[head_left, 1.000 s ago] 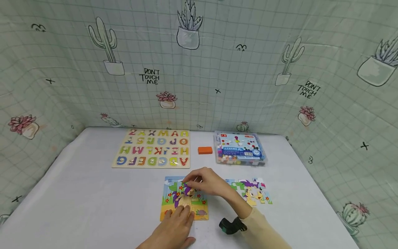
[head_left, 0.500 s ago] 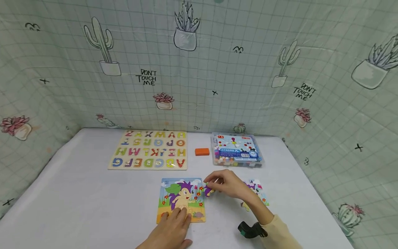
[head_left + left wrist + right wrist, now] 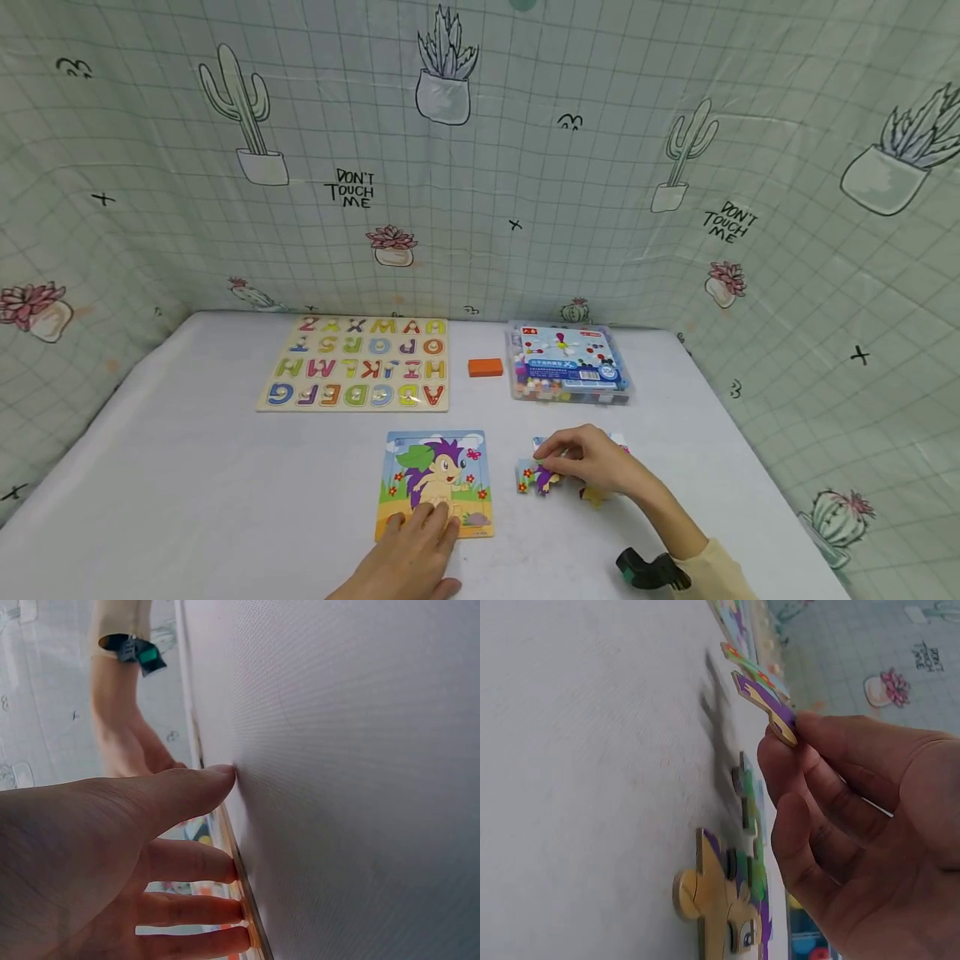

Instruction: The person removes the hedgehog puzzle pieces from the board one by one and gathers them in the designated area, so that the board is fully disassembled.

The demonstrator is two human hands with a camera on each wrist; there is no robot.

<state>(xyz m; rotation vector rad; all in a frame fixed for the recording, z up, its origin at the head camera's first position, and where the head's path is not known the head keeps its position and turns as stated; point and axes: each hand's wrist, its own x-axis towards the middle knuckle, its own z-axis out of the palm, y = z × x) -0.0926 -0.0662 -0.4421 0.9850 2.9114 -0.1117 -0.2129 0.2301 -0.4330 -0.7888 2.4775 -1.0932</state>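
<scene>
A puzzle board [image 3: 474, 500] with a purple-haired hedgehog picture lies at the table's middle. My left hand [image 3: 416, 550] rests on its lower edge with fingers extended; the left wrist view shows these fingers [image 3: 191, 909] on the board's edge and the thumb on the table. To the right, my right hand [image 3: 588, 457] pinches a purple-and-yellow jigsaw puzzle piece [image 3: 763, 701] between thumb and fingertips, raised over its shadow. A flowered piece [image 3: 523, 477] adjoins it; whether they are joined I cannot tell. Loose puzzle pieces [image 3: 724, 900] lie beneath this hand, partly hidden.
Behind the board lie a wooden alphabet board [image 3: 352, 364] and an orange block [image 3: 485, 367]. A clear plastic box [image 3: 572, 364] of coloured parts stands at the back right. A patterned cloth [image 3: 480, 167] hangs behind the white table [image 3: 225, 483].
My right hand has moved from above the puzzle board to the right, carrying the purple-and-yellow puzzle piece over the loose pieces. My left hand has stayed on the board's lower edge.
</scene>
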